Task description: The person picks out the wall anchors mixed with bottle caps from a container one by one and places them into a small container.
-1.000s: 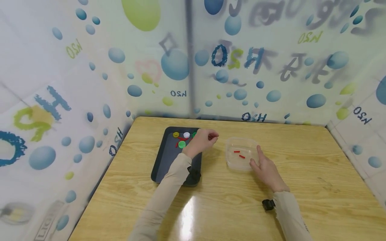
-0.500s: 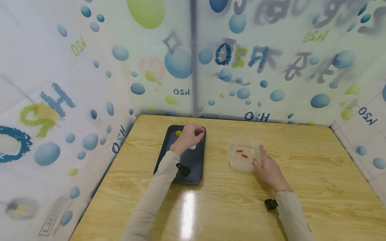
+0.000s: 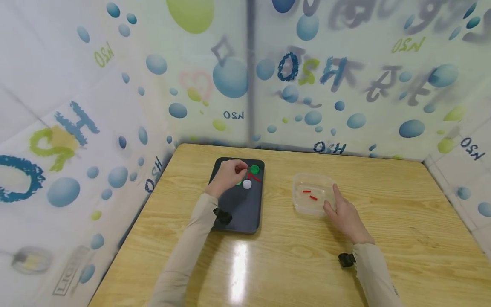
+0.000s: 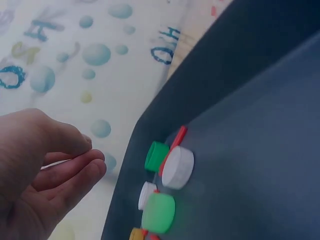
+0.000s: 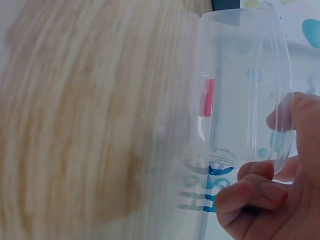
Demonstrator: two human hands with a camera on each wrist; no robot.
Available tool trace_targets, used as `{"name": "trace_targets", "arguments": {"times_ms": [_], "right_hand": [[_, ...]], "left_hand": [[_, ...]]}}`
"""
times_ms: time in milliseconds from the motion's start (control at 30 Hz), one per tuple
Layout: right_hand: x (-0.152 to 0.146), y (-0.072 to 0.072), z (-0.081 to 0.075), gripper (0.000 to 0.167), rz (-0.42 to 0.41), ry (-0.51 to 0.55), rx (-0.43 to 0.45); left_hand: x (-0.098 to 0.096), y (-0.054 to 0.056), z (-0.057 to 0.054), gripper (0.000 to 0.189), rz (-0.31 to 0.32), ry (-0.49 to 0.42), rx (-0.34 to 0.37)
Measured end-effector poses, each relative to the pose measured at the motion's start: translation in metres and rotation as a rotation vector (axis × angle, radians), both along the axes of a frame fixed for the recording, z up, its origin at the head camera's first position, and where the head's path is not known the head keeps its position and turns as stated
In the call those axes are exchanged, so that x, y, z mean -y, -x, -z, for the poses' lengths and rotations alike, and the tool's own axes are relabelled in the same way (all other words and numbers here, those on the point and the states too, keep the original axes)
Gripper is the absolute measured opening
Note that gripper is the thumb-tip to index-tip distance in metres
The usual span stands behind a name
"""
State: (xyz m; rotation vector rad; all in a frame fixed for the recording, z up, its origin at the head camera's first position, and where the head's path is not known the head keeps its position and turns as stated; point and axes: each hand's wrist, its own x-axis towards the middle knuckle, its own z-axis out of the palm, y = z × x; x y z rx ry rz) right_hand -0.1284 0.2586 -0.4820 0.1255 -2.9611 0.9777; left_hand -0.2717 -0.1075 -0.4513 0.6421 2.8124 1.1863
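Observation:
Over the far part of the dark tray (image 3: 241, 209), my left hand (image 3: 226, 175) hangs with its fingers loosely bent. In the left wrist view the thumb and fingertips of that hand (image 4: 55, 175) come together, and nothing shows between them. Below lie a white bottle cap (image 3: 247, 184), a green cap (image 3: 255, 169) and some short red sticks (image 3: 254, 178). The left wrist view adds a light green cap (image 4: 158, 213) and part of a yellow one (image 4: 136, 234). My right hand (image 3: 347, 221) grips the near right side of a clear plastic container (image 3: 303, 207). Two red sticks (image 3: 313, 198) lie inside it.
Tray and container stand side by side on a wooden table (image 3: 284, 256), with a strip of bare wood between them. A patterned wall covering (image 3: 268, 102) rises behind the table's far edge and along its sides.
My left hand has moved left from beside the container to above the tray's far left part, uncovering the green cap and red sticks. The right hand keeps its grip on the container.

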Motion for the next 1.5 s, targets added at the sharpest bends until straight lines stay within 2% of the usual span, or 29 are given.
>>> {"name": "trace_targets", "arguments": {"times_ms": [233,467,600,767,1133,1367,1500], "right_hand": [[-0.003,0.0,-0.001,0.075,0.008,-0.002,0.003],[-0.004,0.002,0.002,0.074,0.014,-0.014,-0.013],[-0.003,0.002,0.003,0.074,0.018,-0.019,-0.019],[-0.002,0.002,0.001,0.074,0.019,-0.02,-0.01],[-0.003,0.002,0.001,0.075,0.024,-0.014,-0.009],[-0.001,0.003,0.006,0.075,0.009,-0.008,-0.011],[0.0,0.004,0.006,0.075,0.011,-0.01,-0.018]], "left_hand": [[0.013,0.001,0.006,0.021,-0.041,0.025,-0.037],[0.022,0.0,0.012,0.021,-0.066,0.03,0.003],[0.026,0.0,0.016,0.023,-0.074,0.052,0.012],[0.029,0.001,0.018,0.023,-0.078,0.039,0.009],[0.027,0.011,0.016,0.023,-0.096,0.072,0.025],[0.033,0.011,0.023,0.026,-0.124,0.127,0.077],[0.036,0.009,0.028,0.023,-0.122,0.144,0.069]]}}
